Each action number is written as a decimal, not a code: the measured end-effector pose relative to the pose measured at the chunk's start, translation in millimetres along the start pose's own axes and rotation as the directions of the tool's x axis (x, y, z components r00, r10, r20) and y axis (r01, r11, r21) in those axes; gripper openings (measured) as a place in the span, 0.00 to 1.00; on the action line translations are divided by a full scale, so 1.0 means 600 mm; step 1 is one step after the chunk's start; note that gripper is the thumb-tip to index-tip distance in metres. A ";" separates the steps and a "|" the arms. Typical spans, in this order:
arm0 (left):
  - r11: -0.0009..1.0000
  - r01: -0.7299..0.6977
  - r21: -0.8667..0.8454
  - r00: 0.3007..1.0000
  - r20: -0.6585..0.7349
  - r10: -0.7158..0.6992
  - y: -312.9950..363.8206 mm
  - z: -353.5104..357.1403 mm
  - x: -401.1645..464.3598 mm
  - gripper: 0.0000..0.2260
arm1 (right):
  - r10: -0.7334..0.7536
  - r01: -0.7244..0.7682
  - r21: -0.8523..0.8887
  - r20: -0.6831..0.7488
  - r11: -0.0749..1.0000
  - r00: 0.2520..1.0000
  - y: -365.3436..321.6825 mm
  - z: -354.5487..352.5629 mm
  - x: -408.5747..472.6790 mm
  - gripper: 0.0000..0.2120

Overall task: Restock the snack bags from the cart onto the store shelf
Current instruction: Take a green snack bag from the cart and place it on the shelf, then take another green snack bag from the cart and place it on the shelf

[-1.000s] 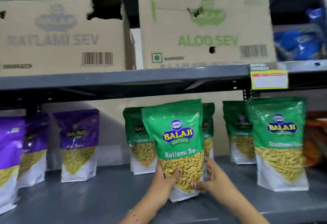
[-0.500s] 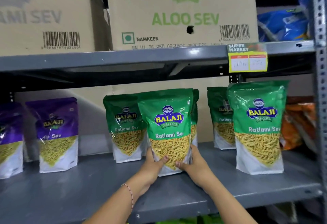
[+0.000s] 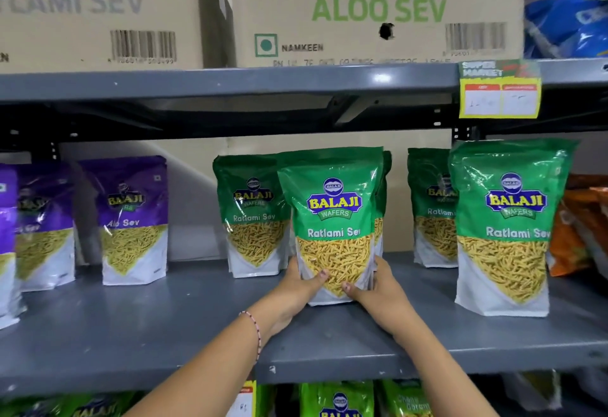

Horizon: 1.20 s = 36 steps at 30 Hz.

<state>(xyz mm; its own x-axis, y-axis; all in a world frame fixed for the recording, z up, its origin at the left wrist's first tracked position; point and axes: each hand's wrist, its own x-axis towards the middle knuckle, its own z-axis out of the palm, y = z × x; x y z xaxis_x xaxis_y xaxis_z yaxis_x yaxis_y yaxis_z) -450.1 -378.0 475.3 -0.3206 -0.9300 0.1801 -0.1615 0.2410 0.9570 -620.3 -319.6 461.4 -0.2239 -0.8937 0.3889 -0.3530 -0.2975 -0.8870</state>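
A green Ratlami Sev snack bag (image 3: 332, 219) stands upright on the grey metal shelf (image 3: 164, 324), in the middle of the view. My left hand (image 3: 296, 288) grips its lower left side, thumb on the front. My right hand (image 3: 378, 288) grips its lower right side. Another green bag (image 3: 253, 216) stands just behind to the left, and one more is partly hidden right behind the held bag. Two more green bags (image 3: 506, 229) stand to the right. The cart is out of view.
Purple Aloo Sev bags (image 3: 131, 219) stand at the left of the shelf, orange bags (image 3: 582, 229) at the far right. Cardboard cartons (image 3: 375, 8) sit on the upper shelf, with a yellow price tag (image 3: 500, 94) on its edge. More green bags (image 3: 339, 400) show below.
The bag has been lowered and pushed back until it stands on the shelf, both hands still on it. My view has shifted down and to the right.
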 end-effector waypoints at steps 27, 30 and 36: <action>0.348 0.937 0.031 0.326 -0.433 -0.840 -0.626 -0.409 -1.120 0.28 | 0.285 0.323 -0.191 0.917 0.927 -0.277 0.184 0.794 -0.682 0.14; 0.300 0.947 0.115 0.317 -0.476 -0.820 -0.658 -0.385 -1.129 0.18 | 0.401 0.523 -0.161 0.831 0.837 -0.385 0.187 0.833 -0.756 0.27; 0.234 0.967 0.096 0.237 -0.666 -0.707 -0.690 -0.381 -1.114 0.15 | 0.442 0.798 0.014 0.826 0.603 -0.349 0.169 0.855 -0.825 0.09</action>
<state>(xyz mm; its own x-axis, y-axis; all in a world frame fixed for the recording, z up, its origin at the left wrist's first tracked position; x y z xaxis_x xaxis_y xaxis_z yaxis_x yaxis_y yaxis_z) 44.4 80.6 10.6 0.6602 -0.5758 -0.4822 -0.4372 -0.8167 0.3766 -79.1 -79.5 51.4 0.6724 -0.0973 -0.7338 -0.3789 -0.8968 -0.2283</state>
